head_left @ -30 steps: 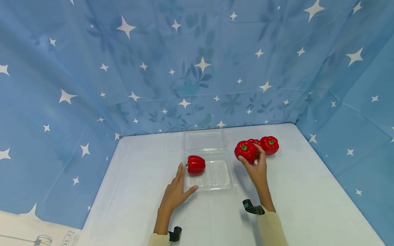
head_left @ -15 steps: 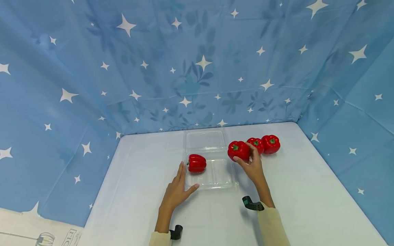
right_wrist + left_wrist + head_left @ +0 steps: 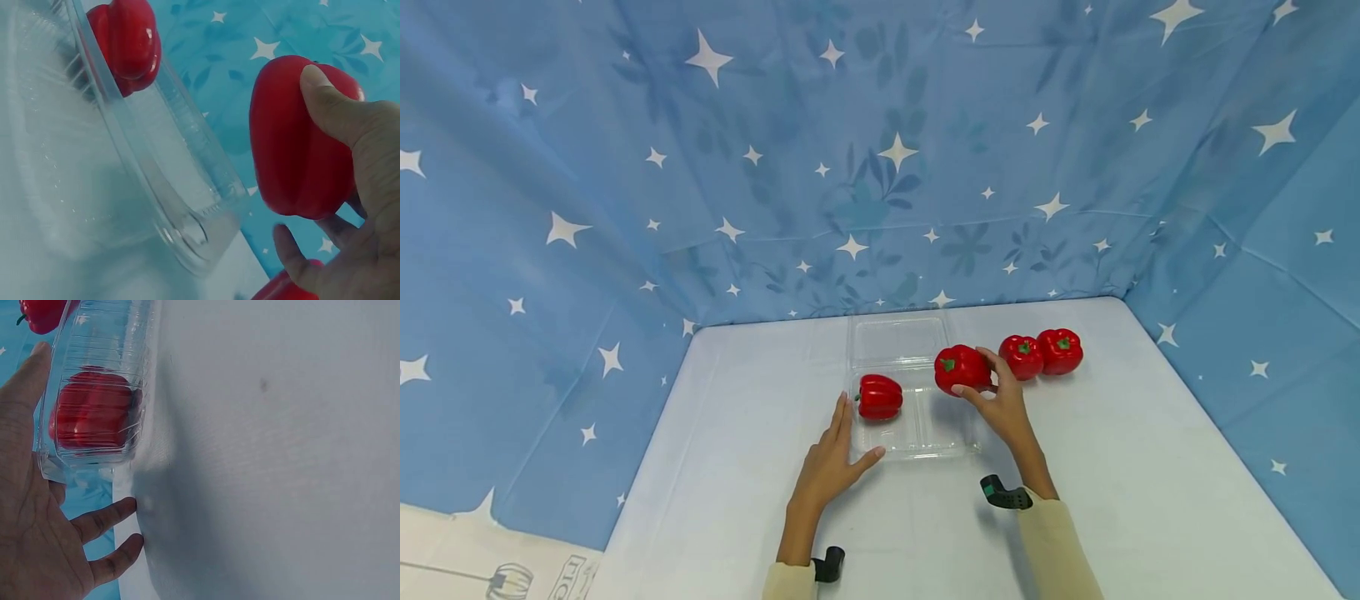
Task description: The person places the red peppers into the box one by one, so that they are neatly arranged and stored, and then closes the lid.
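Observation:
My right hand grips a red bell pepper with a green stem, held up over the right part of a clear plastic clamshell container. In the right wrist view the thumb lies along one side of this pepper, with the other fingers behind it. Another red bell pepper lies on its side in the left part of the container. My left hand rests at the container's near left corner, fingers straight and thumb spread along the front edge. The left wrist view shows that pepper through the clear wall.
Two more red bell peppers, one nearer and one farther right, sit side by side on the white table. The container's open lid lies flat toward the back. A blue star-patterned curtain borders the table's far side.
My right hand has carried its pepper leftward, from beside the two other peppers to above the container. The left hand has stayed at the container's corner.

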The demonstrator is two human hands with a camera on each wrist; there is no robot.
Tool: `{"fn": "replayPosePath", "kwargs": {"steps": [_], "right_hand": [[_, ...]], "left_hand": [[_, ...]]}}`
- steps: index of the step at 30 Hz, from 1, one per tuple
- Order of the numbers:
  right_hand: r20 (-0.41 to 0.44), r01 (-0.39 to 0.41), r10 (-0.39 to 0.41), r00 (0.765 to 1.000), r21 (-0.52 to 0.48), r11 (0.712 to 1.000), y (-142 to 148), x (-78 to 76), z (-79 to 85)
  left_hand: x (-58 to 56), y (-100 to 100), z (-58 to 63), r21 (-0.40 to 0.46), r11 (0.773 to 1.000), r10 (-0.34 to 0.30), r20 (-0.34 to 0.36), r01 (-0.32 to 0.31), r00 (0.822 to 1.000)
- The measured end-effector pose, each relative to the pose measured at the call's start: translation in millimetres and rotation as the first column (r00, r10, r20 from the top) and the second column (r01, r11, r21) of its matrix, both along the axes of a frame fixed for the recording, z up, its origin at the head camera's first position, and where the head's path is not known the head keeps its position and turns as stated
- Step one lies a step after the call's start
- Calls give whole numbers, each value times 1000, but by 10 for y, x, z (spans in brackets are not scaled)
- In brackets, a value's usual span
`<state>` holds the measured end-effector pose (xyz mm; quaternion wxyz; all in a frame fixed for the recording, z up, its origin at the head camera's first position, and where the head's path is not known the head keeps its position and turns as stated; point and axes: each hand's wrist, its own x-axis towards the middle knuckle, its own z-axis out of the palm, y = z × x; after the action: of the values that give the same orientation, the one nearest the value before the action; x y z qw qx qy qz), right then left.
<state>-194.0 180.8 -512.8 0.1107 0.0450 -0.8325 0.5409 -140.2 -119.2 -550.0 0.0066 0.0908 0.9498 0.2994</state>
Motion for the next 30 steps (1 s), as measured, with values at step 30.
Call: {"fn": "replayPosePath", "kwargs": {"steps": [30], "right_hand": [[30,-5,-6,1000,351,937,-302,-131,-138]], "left_hand": [[-17,-16,-12,5,1000,9,3,-9,1000]]}}
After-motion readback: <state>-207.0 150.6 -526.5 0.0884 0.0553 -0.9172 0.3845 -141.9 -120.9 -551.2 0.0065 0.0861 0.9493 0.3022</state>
